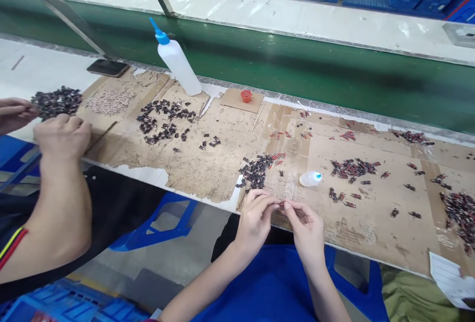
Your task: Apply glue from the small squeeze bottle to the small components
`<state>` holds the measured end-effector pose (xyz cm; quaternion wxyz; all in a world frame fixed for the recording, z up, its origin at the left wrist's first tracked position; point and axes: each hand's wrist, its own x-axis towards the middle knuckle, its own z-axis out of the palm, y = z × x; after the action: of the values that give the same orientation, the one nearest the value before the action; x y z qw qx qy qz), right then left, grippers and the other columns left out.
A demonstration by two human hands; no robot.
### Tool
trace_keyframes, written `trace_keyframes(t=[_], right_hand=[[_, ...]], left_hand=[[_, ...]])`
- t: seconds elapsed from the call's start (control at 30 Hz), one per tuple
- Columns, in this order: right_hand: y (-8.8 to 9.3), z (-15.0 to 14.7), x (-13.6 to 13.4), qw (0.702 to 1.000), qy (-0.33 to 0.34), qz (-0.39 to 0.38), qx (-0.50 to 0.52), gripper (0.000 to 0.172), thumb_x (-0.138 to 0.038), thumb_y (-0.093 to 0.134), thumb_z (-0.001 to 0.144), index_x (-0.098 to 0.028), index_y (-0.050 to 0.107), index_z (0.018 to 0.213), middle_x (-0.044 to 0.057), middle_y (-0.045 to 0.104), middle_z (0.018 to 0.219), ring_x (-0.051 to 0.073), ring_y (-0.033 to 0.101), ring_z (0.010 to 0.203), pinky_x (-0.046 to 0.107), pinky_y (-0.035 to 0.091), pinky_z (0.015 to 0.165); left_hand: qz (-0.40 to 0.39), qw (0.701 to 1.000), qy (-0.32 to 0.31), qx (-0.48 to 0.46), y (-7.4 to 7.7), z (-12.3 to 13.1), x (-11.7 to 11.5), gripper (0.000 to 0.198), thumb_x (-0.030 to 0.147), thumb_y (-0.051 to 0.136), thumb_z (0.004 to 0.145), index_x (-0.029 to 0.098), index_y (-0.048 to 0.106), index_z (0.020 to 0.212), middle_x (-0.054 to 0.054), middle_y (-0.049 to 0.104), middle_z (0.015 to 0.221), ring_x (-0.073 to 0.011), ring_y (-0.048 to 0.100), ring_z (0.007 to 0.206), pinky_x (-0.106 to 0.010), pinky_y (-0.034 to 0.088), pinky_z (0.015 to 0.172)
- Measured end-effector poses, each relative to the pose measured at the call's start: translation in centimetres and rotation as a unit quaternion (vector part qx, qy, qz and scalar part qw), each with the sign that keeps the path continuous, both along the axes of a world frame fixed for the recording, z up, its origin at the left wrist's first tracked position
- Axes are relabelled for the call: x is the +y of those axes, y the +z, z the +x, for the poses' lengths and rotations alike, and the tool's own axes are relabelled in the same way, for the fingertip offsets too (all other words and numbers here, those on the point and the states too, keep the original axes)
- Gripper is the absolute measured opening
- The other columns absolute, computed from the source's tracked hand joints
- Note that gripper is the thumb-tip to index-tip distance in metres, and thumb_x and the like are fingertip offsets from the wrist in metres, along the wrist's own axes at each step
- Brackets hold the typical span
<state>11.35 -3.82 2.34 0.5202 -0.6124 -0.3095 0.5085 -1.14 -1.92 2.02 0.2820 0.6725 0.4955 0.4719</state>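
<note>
1. I sit at a workbench [208, 163] covered in torn, scuffed brown cardboard, with a green conveyor belt [297, 69] running behind it.
2. Nearest me, at 6 o'clock, my left hand [256, 220] and right hand [306, 230] meet at the bench edge, fingertips of both pinched on one tiny dark-and-red component [281, 205]. It is too small to tell its shape.
3. I judge this the joining or fitting step. The next move calls for a fine, steady pinch.
4. Just beyond, at 12 o'clock, lies a pile of the same small parts [258, 169]; at 1 o'clock a small clear dropper bottle [309, 178] rests on its side.
5. At 9 o'clock a co-worker's hand [61, 136] works beside another dark pile [57, 100].
6. Farthest, at 11 o'clock, stands a white squeeze bottle [178, 62] with a blue nozzle, and near it a small red cap [246, 95].
</note>
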Motion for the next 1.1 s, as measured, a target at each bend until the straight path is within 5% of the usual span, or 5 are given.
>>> trace_keyframes(t=[0.5, 0.67, 0.87, 1.0, 1.1], right_hand=[[-0.2, 0.1, -1.0, 0.979, -0.03, 0.148, -0.137, 0.012, -0.03, 0.069, 0.081, -0.019, 0.075, 0.084, 0.008, 0.073, 0.086, 0.02, 0.07, 0.079, 0.032, 0.059, 0.073], [-0.2, 0.6, -1.0, 0.989, -0.045, 0.135, -0.034, 0.035, -0.032, 0.073, 0.078, -0.019, 0.068, 0.11, 0.002, 0.069, 0.074, 0.015, 0.069, 0.069, 0.027, 0.059, 0.07], [-0.4, 1.9, -1.2, 0.992, -0.038, 0.119, -0.031, 0.028, -0.036, 0.073, 0.077, -0.02, 0.07, 0.1, 0.002, 0.069, 0.073, 0.017, 0.069, 0.068, 0.031, 0.059, 0.07], [-1.1, 4.7, -1.2, 0.977, -0.059, 0.094, -0.182, 0.023, -0.039, 0.068, 0.081, -0.018, 0.074, 0.089, 0.009, 0.073, 0.087, 0.021, 0.069, 0.077, 0.037, 0.058, 0.074], [-1.4, 7.3, -0.9, 0.928, -0.133, 0.104, -0.331, 0.027, -0.039, 0.063, 0.085, -0.017, 0.073, 0.096, 0.012, 0.072, 0.096, 0.024, 0.068, 0.087, 0.042, 0.056, 0.083]], left_hand=[[-0.206, 0.969, -0.034, -0.13, 1.7, -0.2, 0.3, 0.008, 0.021, 0.068, 0.079, 0.02, 0.075, 0.084, -0.006, 0.067, 0.085, -0.0174, 0.064, 0.085, -0.029, 0.053, 0.08], [-0.23, 0.958, -0.069, -0.155, 2.2, 0.1, 0.5, 0.006, 0.022, 0.07, 0.078, 0.018, 0.073, 0.08, -0.006, 0.066, 0.082, -0.0169, 0.063, 0.082, -0.028, 0.052, 0.077], [-0.225, 0.961, -0.103, -0.126, 1.4, 1.3, 0.5, 0.006, 0.022, 0.067, 0.081, 0.018, 0.071, 0.081, -0.006, 0.068, 0.083, -0.0172, 0.065, 0.081, -0.029, 0.053, 0.077], [-0.18, 0.972, -0.143, -0.048, 0.5, 2.0, 1.7, 0.02, 0.022, 0.066, 0.085, 0.02, 0.066, 0.104, -0.007, 0.072, 0.092, -0.0205, 0.066, 0.092, -0.036, 0.051, 0.087], [-0.075, 0.985, -0.14, 0.068, 0.0, 1.3, 3.9, 0.025, 0.015, 0.058, 0.089, 0.02, 0.062, 0.113, -0.008, 0.072, 0.102, -0.0228, 0.061, 0.104, -0.041, 0.048, 0.093]])
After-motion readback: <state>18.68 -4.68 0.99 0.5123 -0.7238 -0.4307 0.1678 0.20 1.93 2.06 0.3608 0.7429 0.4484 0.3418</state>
